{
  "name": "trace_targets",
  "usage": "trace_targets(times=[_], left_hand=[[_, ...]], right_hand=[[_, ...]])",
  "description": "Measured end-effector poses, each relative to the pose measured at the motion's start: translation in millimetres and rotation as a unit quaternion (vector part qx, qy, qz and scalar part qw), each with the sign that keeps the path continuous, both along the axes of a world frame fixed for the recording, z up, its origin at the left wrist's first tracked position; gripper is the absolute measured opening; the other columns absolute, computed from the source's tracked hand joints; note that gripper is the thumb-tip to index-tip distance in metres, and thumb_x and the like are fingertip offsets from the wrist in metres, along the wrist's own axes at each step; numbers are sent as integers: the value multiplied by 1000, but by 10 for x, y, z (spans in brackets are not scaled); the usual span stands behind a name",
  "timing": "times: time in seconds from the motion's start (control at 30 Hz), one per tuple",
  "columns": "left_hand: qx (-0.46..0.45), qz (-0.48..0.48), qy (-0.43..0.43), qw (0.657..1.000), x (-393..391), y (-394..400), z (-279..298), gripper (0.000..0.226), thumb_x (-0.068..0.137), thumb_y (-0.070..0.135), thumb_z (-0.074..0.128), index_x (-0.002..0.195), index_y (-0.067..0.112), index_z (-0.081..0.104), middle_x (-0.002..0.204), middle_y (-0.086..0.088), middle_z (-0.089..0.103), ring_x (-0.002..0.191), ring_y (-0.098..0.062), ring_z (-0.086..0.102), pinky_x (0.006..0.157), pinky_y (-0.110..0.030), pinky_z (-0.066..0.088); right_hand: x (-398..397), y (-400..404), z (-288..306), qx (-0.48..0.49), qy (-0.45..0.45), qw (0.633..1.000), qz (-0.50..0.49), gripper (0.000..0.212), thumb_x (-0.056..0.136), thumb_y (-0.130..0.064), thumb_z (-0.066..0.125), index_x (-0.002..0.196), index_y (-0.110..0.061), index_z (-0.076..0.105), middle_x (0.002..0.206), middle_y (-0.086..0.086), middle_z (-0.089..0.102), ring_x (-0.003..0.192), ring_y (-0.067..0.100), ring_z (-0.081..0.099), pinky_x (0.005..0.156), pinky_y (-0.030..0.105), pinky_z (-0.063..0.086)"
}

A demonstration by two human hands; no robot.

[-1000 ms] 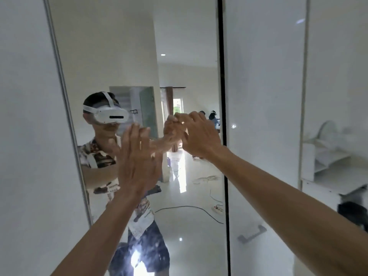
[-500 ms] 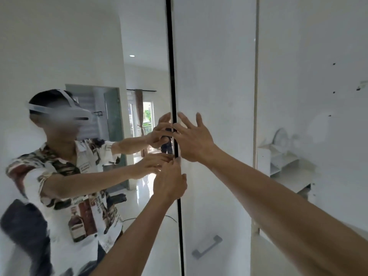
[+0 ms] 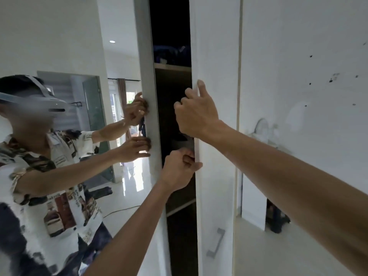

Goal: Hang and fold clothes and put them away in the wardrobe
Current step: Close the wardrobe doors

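Note:
The wardrobe stands partly open, with a dark gap (image 3: 175, 186) between its mirrored door (image 3: 69, 46) on the left and its white door (image 3: 217, 56) on the right. My right hand (image 3: 197, 114) grips the white door's left edge at chest height, fingers curled round it. My left hand (image 3: 179, 168) grips the same edge just below. Inside, a shelf (image 3: 172, 66) carries dark blue clothes (image 3: 169, 53), and a lower shelf (image 3: 181, 206) shows further down. The rest of the inside is too dark to make out.
The white door has a metal handle (image 3: 216, 244) low down. Further right is another glossy white panel (image 3: 308, 136). The mirror reflects a person with a headset and a bright tiled room with a cable on the floor.
The doors were shut with my hands at the seam. Now a gap has opened between them and both hands curl round the white door's edge.

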State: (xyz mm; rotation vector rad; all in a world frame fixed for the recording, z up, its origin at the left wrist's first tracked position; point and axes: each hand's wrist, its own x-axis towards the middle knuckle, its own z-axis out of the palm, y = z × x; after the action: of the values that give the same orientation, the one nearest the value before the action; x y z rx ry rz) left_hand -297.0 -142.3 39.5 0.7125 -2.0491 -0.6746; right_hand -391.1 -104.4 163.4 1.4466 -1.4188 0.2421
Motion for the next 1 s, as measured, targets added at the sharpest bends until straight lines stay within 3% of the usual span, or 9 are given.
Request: trace_targets(times=[0.13, 0.23, 0.33, 0.43, 0.5, 0.6, 0.7, 0.87, 1.0], left_hand=[[-7, -71, 10, 997, -324, 259, -36, 15, 82, 24, 80, 89, 16, 68, 83, 8, 70, 77, -2, 66, 70, -12, 53], [10, -131, 18, 991, -702, 508, -53, 26, 78, 28, 84, 94, 18, 66, 87, 10, 69, 82, -2, 65, 71, -10, 50], [-5, -151, 0, 989, -1129, 720, -45, 70, 69, 38, 89, 127, 27, 50, 119, 14, 59, 106, -2, 57, 85, -12, 45], [-80, -139, -17, 987, -1668, 897, -58, 115, 60, 60, 86, 150, 33, 21, 149, 9, 37, 132, -12, 42, 105, -29, 42], [-126, -116, -14, 985, -2061, 1007, -89, 127, 57, 71, 81, 154, 31, 9, 157, 5, 28, 142, -17, 34, 112, -33, 35], [-159, -91, -10, 983, -2576, 1170, -147, 135, 57, 80, 69, 157, 28, -6, 166, 1, 6, 151, -22, 15, 114, -31, 21], [-181, -78, -11, 980, -3122, 1290, -150, 138, 63, 68, 75, 155, 26, -18, 165, 1, -17, 154, -24, -5, 120, -43, 17], [-207, -37, -29, 977, -3776, 1420, -73, 141, 64, 62, 75, 152, 23, -28, 161, -4, -31, 150, -30, -24, 119, -59, 7], [-213, -10, -42, 976, -4258, 1437, -95, 139, 65, 62, 72, 152, 20, -28, 160, -9, -33, 148, -34, -28, 119, -63, 5]], right_hand=[[-308, 434, 30, -39, -10, 996, -77, 20, 92, -25, 56, 100, -15, 71, 108, 7, 70, 129, 30, 48, 117, 62, 13], [-678, 783, 49, -40, -15, 990, -133, 30, 91, -30, 58, 115, -14, 69, 135, 10, 60, 142, 31, 34, 117, 64, 9], [-1078, 1035, 70, -41, -15, 983, -179, 41, 91, -31, 54, 127, -14, 63, 150, 12, 45, 152, 31, 16, 117, 65, 4], [-1505, 1276, 43, -25, -13, 972, -234, 63, 90, -35, 52, 149, -16, 41, 165, 11, 20, 154, 32, -6, 117, 66, 0], [-1818, 1432, 12, -20, -13, 964, -266, 71, 93, -38, 48, 157, -19, 25, 168, 8, 5, 153, 31, -16, 118, 65, -5], [-2247, 1616, -6, -22, -12, 958, -285, 68, 98, -39, 39, 159, -19, 17, 168, 7, -3, 152, 31, -21, 118, 65, -7], [-2725, 1769, 0, -17, -21, 953, -301, 63, 103, -41, 27, 160, -21, 9, 168, 5, -10, 151, 30, -23, 118, 65, -6], [-3373, 1900, 30, -15, -36, 956, -289, 62, 104, -46, 18, 160, -26, 0, 167, 0, -17, 151, 26, -26, 119, 64, -4], [-3867, 1931, -7, -9, -47, 960, -276, 62, 104, -47, 18, 160, -29, -3, 167, -2, -17, 151, 24, -24, 120, 63, -3]])
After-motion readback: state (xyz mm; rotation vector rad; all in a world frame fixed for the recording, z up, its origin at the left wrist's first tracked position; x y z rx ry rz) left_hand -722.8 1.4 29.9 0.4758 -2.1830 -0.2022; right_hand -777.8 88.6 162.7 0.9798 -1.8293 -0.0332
